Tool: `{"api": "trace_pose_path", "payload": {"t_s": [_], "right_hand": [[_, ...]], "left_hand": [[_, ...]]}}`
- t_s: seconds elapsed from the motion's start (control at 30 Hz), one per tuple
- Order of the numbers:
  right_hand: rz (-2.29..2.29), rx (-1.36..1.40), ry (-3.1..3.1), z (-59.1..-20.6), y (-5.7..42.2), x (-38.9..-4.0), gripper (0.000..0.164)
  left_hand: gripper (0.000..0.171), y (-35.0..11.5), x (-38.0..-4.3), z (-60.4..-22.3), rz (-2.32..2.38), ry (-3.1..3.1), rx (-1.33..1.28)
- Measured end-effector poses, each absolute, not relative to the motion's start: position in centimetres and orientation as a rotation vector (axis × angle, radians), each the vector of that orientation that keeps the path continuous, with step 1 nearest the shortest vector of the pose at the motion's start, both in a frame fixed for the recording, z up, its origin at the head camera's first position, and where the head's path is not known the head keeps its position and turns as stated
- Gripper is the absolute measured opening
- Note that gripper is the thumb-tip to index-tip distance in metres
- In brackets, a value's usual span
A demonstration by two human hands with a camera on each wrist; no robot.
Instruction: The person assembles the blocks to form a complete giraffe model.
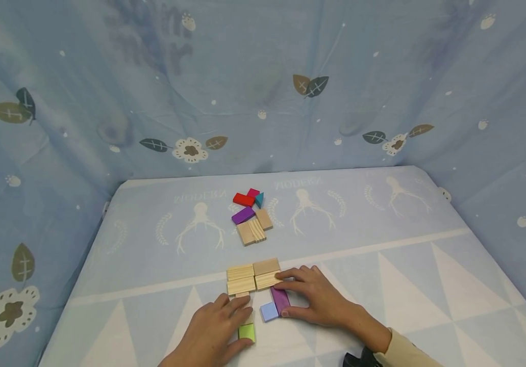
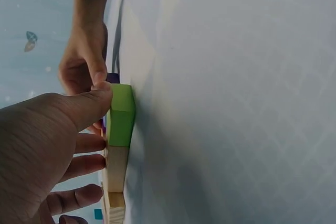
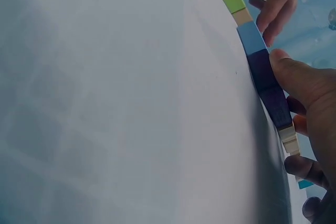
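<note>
My left hand [image 1: 214,326] spans a short column of blocks. Its thumb touches the near end of the green block [image 1: 247,333], and its fingers curl over the plain wooden block beyond it, partly hiding that block. With thumb and fingers, my right hand [image 1: 320,298] holds the purple block [image 1: 280,299] at its two ends. One right fingertip reaches the striped wooden block [image 1: 265,280] just beyond. A light blue block [image 1: 269,312] lies against the purple block's left side. Farther off, wooden blocks [image 1: 241,285] lie flat, side by side, in two rows.
Toward the back lies a loose group: a red block [image 1: 244,199], a teal triangle [image 1: 259,200], another purple block [image 1: 243,215] and several wooden pieces [image 1: 246,234]. A patterned cloth [image 1: 359,229] covers the table, and blue curtains [image 1: 263,102] enclose it.
</note>
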State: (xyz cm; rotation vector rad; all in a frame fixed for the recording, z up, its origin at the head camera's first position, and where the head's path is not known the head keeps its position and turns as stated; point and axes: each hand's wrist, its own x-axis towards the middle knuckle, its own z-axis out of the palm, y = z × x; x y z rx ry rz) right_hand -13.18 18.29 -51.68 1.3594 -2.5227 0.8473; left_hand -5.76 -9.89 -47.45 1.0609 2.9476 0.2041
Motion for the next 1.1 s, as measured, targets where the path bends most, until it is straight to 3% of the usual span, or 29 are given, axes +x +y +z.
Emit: {"api": "trace_pose_path", "payload": {"t_s": [0.57,1.1], "right_hand": [[0.690,1.403,-2.600,-50.2,17.9,-13.3,0.048],[0.595,1.632,-2.359,-49.8,15.7,-12.5,0.028]], "left_hand": [[0.054,-9.6,-5.9,-47.8,0.448,2.965,0.899],[0.053,-9.6,-5.8,-47.6,0.448,2.967,0.898]]}}
